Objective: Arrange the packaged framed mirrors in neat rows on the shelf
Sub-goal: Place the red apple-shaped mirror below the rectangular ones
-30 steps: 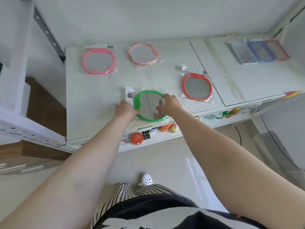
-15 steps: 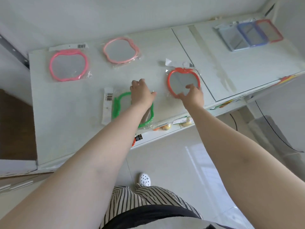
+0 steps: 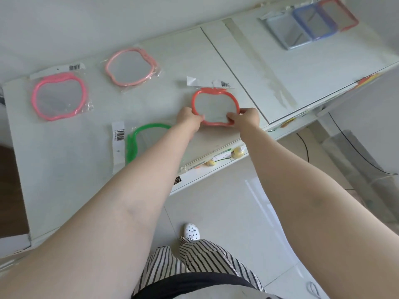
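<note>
A: Where are the hands?

B: Both sit just above the centre of the frame, on the red-orange apple-shaped plastic-framed mirror in its clear wrapper [image 3: 215, 107]. The left hand [image 3: 189, 118] has its fingers curled round the lower left of the frame; the right hand [image 3: 246, 118] pinches the lower right edge, fingers closed on it.

A: And that mirror lies where?

B: On the white shelf top [image 3: 71, 169], close to its front edge and just left of the seam between two panels.

A: The others?

B: A green apple-shaped framed mirror in a bag [image 3: 138, 139] lies left of centre, partly hidden under the left forearm. A bright pink framed mirror [image 3: 59, 97] is at the upper left, and a pale pink one [image 3: 131, 67] sits to its right. In the upper right corner three rectangular framed mirrors, grey, blue and red [image 3: 313, 23], overlap one another.

A: Anything below?

B: Striped trousers [image 3: 200, 262] and a white spotted shoe [image 3: 192, 231] over the tiled floor.
</note>
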Tool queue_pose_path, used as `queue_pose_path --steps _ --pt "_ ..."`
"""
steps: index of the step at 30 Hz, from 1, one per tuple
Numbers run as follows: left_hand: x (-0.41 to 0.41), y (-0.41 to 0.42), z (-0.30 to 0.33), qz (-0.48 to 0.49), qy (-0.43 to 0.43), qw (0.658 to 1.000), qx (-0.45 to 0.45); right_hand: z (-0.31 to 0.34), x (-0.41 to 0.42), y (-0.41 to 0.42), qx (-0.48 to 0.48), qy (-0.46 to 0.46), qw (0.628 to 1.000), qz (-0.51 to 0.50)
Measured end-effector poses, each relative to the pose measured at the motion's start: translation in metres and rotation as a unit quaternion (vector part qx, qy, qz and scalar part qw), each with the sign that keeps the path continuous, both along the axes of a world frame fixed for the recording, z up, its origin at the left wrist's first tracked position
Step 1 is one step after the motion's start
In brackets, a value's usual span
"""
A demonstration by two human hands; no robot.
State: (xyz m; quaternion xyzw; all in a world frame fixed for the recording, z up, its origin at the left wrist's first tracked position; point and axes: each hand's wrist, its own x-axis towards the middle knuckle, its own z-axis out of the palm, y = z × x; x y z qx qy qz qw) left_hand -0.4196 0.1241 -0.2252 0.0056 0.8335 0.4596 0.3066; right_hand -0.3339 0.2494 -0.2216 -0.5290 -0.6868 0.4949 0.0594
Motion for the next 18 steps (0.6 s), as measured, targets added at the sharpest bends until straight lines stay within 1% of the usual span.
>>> queue_pose_path --steps 5,9,13,16,18 --pt "-0.005 -0.030 0.017 0.031 0.016 0.998 0.046 0.019 -0.002 -0.025 -0.032 0.083 0.996 -0.030" --pt "-0.001 -0.064 0.027 0.057 -0.007 0.994 0.092 0.026 0.016 -0.047 -0.029 0.088 0.995 -0.025" --pt "0.024 -0.088 0.045 0.053 -0.028 0.987 0.151 0.037 0.052 -0.070 -0.106 0.097 0.987 -0.073" --pt "0.055 -0.097 0.055 0.033 -0.035 0.986 0.159 0.047 0.087 -0.087 -0.150 0.120 0.973 -0.126" --pt "0.078 -0.100 0.058 0.014 -0.043 0.987 0.157 0.051 0.114 -0.096 -0.154 0.125 0.966 -0.168"
